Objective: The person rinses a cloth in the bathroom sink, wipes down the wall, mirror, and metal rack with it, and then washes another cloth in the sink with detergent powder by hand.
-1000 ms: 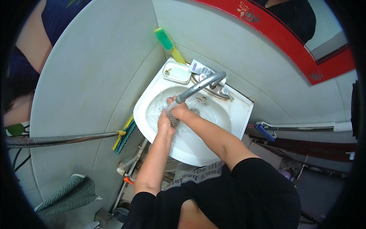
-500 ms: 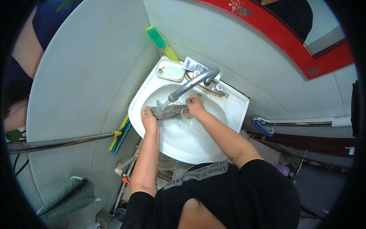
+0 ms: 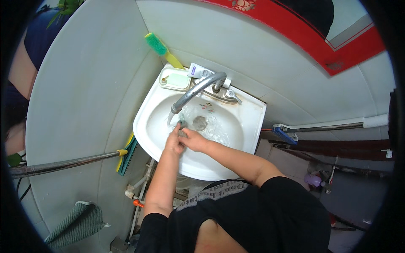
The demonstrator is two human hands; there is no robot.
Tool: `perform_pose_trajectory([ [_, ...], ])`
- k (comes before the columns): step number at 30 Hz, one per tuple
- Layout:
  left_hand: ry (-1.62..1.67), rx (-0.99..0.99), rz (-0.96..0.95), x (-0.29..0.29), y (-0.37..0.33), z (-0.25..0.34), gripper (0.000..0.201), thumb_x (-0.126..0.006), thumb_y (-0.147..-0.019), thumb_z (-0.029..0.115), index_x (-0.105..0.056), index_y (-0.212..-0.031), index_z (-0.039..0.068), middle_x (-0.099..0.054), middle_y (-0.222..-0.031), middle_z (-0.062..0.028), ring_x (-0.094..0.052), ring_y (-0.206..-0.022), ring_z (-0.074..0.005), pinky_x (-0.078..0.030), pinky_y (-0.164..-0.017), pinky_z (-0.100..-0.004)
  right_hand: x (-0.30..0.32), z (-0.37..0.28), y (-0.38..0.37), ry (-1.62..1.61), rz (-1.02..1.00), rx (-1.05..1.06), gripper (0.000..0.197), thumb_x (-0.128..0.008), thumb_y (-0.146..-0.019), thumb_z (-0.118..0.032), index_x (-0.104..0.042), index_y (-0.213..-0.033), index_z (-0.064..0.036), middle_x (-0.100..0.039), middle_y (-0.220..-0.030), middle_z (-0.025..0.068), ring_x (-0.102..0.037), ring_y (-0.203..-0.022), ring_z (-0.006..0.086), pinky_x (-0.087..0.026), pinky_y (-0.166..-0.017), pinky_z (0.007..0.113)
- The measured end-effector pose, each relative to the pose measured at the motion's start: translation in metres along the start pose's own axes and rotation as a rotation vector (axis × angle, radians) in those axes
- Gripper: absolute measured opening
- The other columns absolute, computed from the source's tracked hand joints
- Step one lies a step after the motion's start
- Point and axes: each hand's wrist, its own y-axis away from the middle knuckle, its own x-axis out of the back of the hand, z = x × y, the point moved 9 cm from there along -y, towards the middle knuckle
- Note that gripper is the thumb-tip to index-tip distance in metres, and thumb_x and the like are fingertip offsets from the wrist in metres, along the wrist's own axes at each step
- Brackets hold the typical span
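Observation:
My left hand (image 3: 173, 142) and my right hand (image 3: 193, 140) are close together over the near left part of the white sink (image 3: 210, 165). Both are closed on a wet, striped grey-green cloth (image 3: 183, 124), now bunched small and mostly covered by my fingers. A bit of it sticks out beyond my fingertips. Water runs from the curved metal tap (image 3: 192, 95) just beyond my left hand and splashes in the basin around the drain (image 3: 200, 123).
On the sink's back ledge are a soap dish (image 3: 175, 79), a white tube (image 3: 200, 71) and a tap handle (image 3: 233, 95). A green-bristled brush (image 3: 162, 48) leans in the corner. A squeegee (image 3: 126, 154) is at the left, a striped towel (image 3: 78, 225) lower left, a red-framed mirror (image 3: 295, 31) above.
My hands have come together and nearer to me. The cloth, stretched between them before, is now gathered in a small bunch. The drain has come into sight, and the view has shifted slightly.

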Motion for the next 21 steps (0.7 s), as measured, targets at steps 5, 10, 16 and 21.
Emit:
perform_pose_trajectory([
  [5,0.313,-0.175,0.004,0.011,-0.01,0.019,0.024,-0.033,-0.087,0.01,-0.045,-0.104,-0.003,-0.055,-0.093,-0.0176,-0.058,-0.085,-0.027,-0.051,-0.071,-0.0383,0.098,-0.055,0.035,0.434,0.495,0.423,0.03,-0.052,-0.078,-0.012,-0.049,-0.106,-0.0006,-0.051,-0.104,0.0193,-0.046,-0.1,0.0344,-0.035,-0.089,0.038],
  [10,0.48,-0.157,-0.066,0.016,0.002,0.019,0.03,-0.028,-0.09,0.015,-0.041,-0.111,-0.002,-0.052,-0.104,-0.0196,-0.056,-0.092,-0.0308,-0.049,-0.077,-0.0416,0.215,-0.088,0.078,0.796,0.882,0.398,0.027,-0.05,-0.079,-0.013,-0.053,-0.102,0.0005,-0.052,-0.1,0.0207,-0.049,-0.093,0.0346,-0.038,-0.084,0.039],
  [16,0.592,-0.169,-0.115,0.007,0.017,0.012,0.034,-0.024,-0.091,0.017,-0.041,-0.113,-0.002,-0.051,-0.108,-0.019,-0.053,-0.098,-0.0308,-0.046,-0.084,-0.0421,0.2,-0.055,0.057,0.76,0.616,0.058,0.025,-0.046,-0.081,-0.019,-0.06,-0.088,0.0012,-0.056,-0.083,0.0216,-0.053,-0.081,0.0362,-0.041,-0.074,0.04],
  [21,0.586,-0.147,-0.188,-0.027,0.032,-0.001,0.035,-0.026,-0.091,0.017,-0.039,-0.116,-0.003,-0.049,-0.111,-0.02,-0.051,-0.1,-0.0321,-0.045,-0.085,-0.0423,0.178,-0.042,0.058,0.401,0.65,0.238,0.026,-0.047,-0.08,-0.019,-0.058,-0.09,0.0028,-0.056,-0.083,0.022,-0.053,-0.08,0.0361,-0.042,-0.074,0.04],
])
